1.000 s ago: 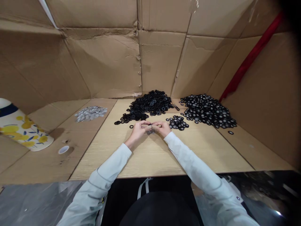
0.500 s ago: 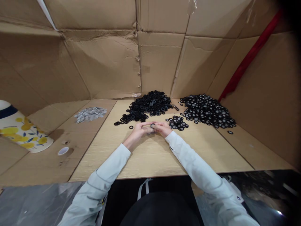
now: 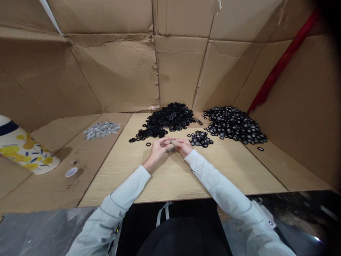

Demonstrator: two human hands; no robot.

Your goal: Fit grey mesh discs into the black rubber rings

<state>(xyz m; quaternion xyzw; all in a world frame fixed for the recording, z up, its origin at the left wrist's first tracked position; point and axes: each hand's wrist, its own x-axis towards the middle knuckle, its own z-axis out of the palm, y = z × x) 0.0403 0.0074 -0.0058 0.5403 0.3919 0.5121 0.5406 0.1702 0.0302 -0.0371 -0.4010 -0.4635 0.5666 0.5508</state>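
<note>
My left hand (image 3: 158,150) and my right hand (image 3: 183,146) meet over the middle of the board, fingertips together. Between them they pinch a small black ring (image 3: 171,141); whether a grey disc sits inside it is too small to tell. A few grey discs (image 3: 170,150) show just below the fingers, partly hidden. Past my left hand spreads a heap of plain black rings (image 3: 173,117), with one loose ring (image 3: 148,144) close to the wrist. Beside my right hand lies a small cluster of black rings with grey centres (image 3: 202,139).
A larger heap of grey-centred rings (image 3: 234,124) lies at the back right. Grey discs (image 3: 102,130) are piled on the left. A flowered container (image 3: 32,153) and a small white roll (image 3: 71,172) stand farther left. Cardboard walls (image 3: 181,71) enclose the back.
The fingers of both hands have shifted slightly around the ring, and my left fingers are more curled. The piles have not changed.
</note>
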